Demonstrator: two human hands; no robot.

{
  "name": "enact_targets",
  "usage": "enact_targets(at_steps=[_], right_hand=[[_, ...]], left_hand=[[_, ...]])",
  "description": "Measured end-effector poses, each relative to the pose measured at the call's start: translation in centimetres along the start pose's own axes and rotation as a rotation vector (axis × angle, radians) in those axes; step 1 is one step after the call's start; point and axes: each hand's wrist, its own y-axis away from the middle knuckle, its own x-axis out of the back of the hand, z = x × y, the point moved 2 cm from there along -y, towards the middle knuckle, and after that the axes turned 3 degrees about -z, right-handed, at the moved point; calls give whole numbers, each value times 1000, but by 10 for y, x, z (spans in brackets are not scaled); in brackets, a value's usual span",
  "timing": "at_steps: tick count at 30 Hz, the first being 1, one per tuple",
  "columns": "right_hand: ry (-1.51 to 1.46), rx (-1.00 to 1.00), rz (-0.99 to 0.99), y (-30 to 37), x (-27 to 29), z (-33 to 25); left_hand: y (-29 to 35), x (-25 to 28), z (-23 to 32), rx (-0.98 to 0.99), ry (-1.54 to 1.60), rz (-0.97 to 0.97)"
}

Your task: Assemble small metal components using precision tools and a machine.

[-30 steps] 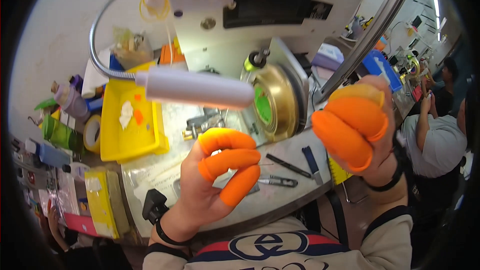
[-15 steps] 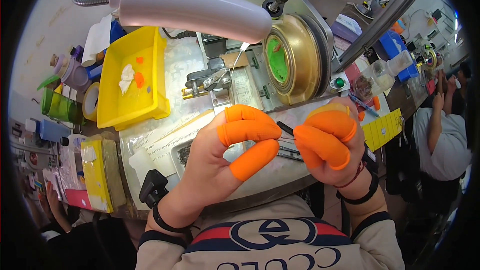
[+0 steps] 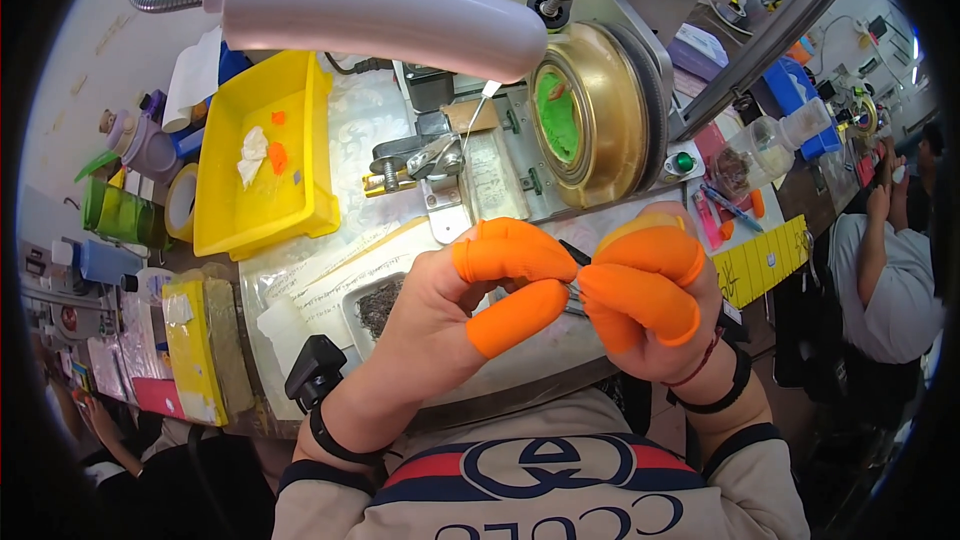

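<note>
Over the near edge of the workbench, my left hand (image 3: 440, 310) is closed, its orange-cotted thumb and fingertips pinched together. Facing it, my right hand (image 3: 665, 315) is curled closed as well, with orange cots and one yellowish cot on its fingers. The fingertips of both hands meet or nearly meet. Whatever they hold is too small or too hidden to name. Behind my fingers, dark slim tools on the bench show only in part. Next to my left wrist sits a small white tray (image 3: 352, 318) with dark grey bits in it.
A yellow bin (image 3: 318, 195) with orange scraps and white tissue stands left. Beyond my hands are a metal clamp fixture (image 3: 432, 158) and a brass-coloured wheel (image 3: 610, 120) with a green centre. A pink lamp (image 3: 380, 20) hangs above. A yellow ruler (image 3: 765, 258) lies right. Other people sit at both sides.
My hands have come closer together; the left has shifted slightly right, closing the gap where a thin sliver showed between the fingertips. A pink pen at right is now uncovered.
</note>
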Motion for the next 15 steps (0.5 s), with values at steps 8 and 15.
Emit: enact_targets(at_steps=[8, 15], right_hand=[[-116, -50, -30, -1, -3, -2], [-596, -352, -44, 1, 0, 1]], left_hand=[[-1, 3, 3, -234, -299, 17], [2, -5, 12, -460, -794, 250]])
